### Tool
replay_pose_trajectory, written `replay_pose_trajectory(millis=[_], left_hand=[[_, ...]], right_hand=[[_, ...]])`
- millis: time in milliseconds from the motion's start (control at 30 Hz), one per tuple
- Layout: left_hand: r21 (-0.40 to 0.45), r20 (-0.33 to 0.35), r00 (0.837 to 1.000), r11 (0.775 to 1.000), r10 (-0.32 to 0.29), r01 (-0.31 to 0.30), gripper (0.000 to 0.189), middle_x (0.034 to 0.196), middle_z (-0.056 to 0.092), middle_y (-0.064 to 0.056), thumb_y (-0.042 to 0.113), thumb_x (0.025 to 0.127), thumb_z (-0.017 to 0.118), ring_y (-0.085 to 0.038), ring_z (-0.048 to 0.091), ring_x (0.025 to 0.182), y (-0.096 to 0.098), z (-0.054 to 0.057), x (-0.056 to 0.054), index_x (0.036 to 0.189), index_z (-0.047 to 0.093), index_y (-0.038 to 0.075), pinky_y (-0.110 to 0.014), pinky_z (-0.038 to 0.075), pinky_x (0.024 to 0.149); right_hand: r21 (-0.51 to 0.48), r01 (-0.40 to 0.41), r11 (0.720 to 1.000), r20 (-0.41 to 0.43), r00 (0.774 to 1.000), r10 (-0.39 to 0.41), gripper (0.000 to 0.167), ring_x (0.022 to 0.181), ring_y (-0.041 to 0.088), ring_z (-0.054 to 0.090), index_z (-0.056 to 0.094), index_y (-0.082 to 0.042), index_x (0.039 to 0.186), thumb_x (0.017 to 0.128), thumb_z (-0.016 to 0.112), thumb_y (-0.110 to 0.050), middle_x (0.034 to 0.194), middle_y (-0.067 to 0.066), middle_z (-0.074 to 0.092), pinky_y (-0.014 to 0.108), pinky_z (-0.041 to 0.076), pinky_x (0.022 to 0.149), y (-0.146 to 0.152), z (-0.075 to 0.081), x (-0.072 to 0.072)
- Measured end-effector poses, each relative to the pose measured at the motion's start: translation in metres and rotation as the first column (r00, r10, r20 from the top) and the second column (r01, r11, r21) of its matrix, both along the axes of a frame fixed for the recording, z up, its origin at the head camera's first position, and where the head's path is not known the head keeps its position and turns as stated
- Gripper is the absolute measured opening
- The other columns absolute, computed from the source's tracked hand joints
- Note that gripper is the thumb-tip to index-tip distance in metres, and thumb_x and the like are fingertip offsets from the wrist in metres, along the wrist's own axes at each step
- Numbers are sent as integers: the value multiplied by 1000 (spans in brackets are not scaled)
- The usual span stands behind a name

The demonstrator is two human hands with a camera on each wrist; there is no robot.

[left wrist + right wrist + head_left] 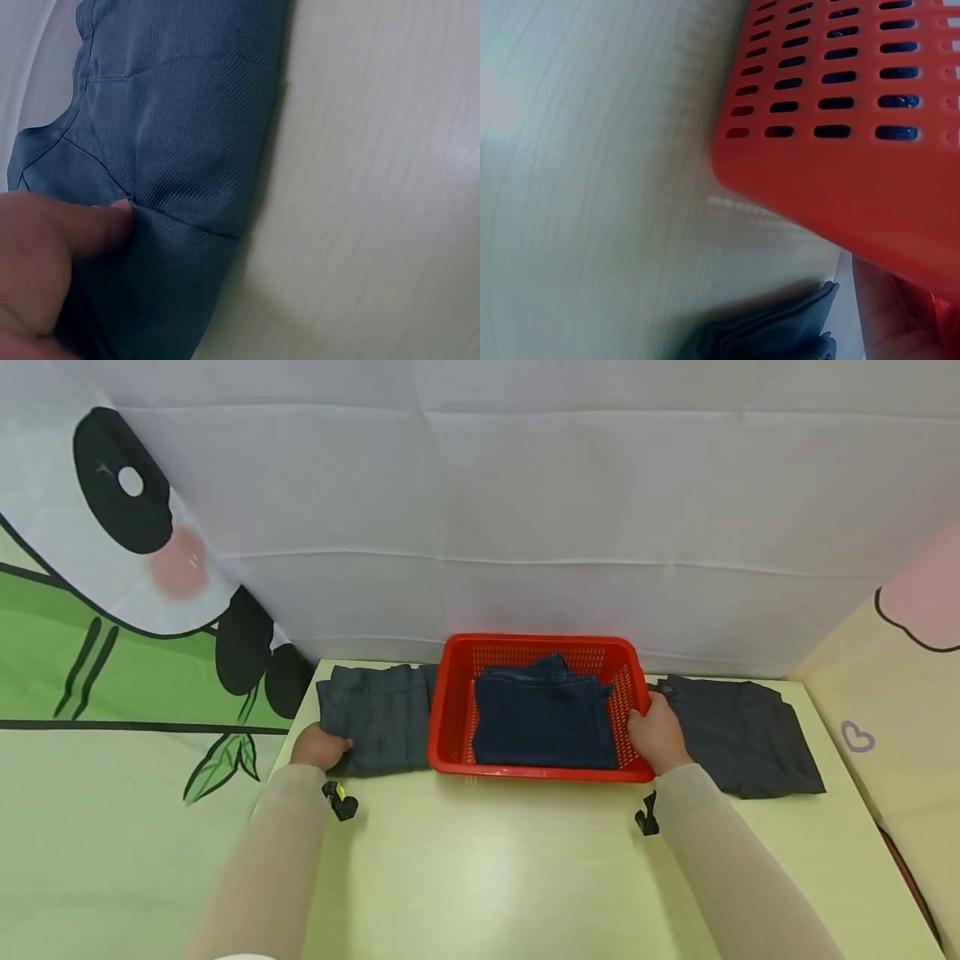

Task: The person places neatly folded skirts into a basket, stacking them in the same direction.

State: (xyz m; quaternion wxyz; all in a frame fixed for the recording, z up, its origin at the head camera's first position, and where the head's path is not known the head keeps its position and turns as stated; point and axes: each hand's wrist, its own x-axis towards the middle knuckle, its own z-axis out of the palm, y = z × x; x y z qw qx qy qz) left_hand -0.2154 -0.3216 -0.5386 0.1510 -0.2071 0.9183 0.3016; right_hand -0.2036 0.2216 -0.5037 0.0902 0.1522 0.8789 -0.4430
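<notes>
Right hand (662, 733) grips the red plastic basket (452, 702) by its right side, the palm just beyond the rim. From my station I read the left hand (318, 747) as holding too: it has the left side of a folded grey garment (386, 714), with the thumb laid over the top near a seam. The other fingers are hidden from me, so I cannot tell how tight that hold is.

The basket sits toward the middle of the desk's (480, 868) far edge, its long side roughly parallel to that edge. I cannot tell whether its base fully touches the desk; the right wrist view gives me only a slotted wall and a lower corner over the wood grain. Inside lies a folded dark blue denim garment (540, 718), which leaves some of the basket's left and right walls bare.

The grey garment lies at the desk's far left corner, and the basket covers its right end from where I look. Near the far right corner I see a dark grey garment (742, 735), folded, just beside the right hand. A white cloth backdrop (525, 510) hangs behind the far edge, and a cream panel (847, 685) with a small purple heart (857, 737) runs along the right edge.
</notes>
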Motion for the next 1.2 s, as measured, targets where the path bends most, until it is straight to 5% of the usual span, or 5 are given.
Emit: replay_pose_trajectory(millis=[333, 567, 1200], left_hand=[[22, -46, 999, 1000, -13, 14, 65, 143, 43, -40, 14, 98, 58, -54, 44, 133, -2, -2, -3, 145, 32, -21, -59, 38, 111], [26, -14, 999, 999, -35, 35, 68, 144, 40, -41, 16, 98, 58, -55, 43, 134, -8, -1, 1, 146, 29, -23, -60, 37, 112], [62, 43, 998, 997, -47, 45, 68, 147, 36, -43, 16, 101, 58, -57, 37, 137, -15, -4, 40, 147, 27, -22, -63, 34, 113]], right_hand=[[-1, -4, 1000, -6, 1000, 4, 56, 111, 45, 61, 23, 3, 157, 109, 41, -19, 137, 30, 51, 60, 55, 90, 1, 1, -1], [2, 2, 1000, -1, 1000, -2, 56, 111, 45, 61, 24, 4, 157, 109, 41, -19, 137, 30, 51, 59, 55, 91, 0, 1, -1], [13, 13, 1000, 2, 1000, -13, 56, 114, 46, 59, 23, 4, 157, 108, 42, -18, 139, 31, 51, 61, 54, 92, -1, 3, 0]])
